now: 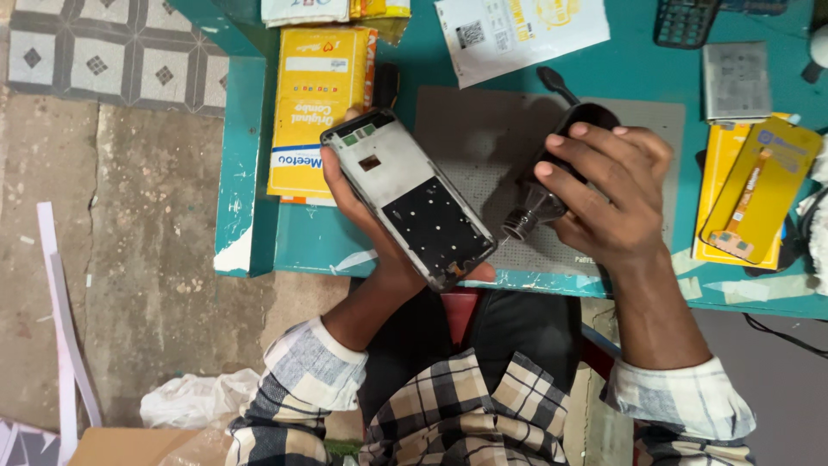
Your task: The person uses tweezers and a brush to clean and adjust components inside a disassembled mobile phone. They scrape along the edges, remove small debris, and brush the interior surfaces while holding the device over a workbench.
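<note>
Bare concrete floor [147, 250] fills the left of the view, a patch of patterned tiles [103, 52] at its far edge and crumpled white plastic [194, 399] near your knee. Beyond it begins the teal workbench [246, 173] — its paint chipped at the corner — where a yellow carton [315, 108] lies flat just behind your left hand [358, 211].

That hand cradles an opened phone frame [410, 198] from beneath, fingers curled round its long edges, the frame tilted with its bare metal plate and dark lower panel facing up. It hangs over the near edge of the bench, above your lap, at the left side of a grey work mat [483, 138].

Your right hand [608, 194] is closed round a small black blower [552, 177] (the kind with a squeeze bulb), fingers wrapped over the bulb and the round nozzle end pointing down toward the frame, close beside it but apart.

Further right on the bench lie white printed paper [517, 30], a dark calculator [686, 22], a grey sheet [736, 82] and — flat on yellow packaging — a yellow-backed screen panel [759, 194] with an orange ribbon cable. Checked shirt cuffs [315, 367] show at both wrists.
</note>
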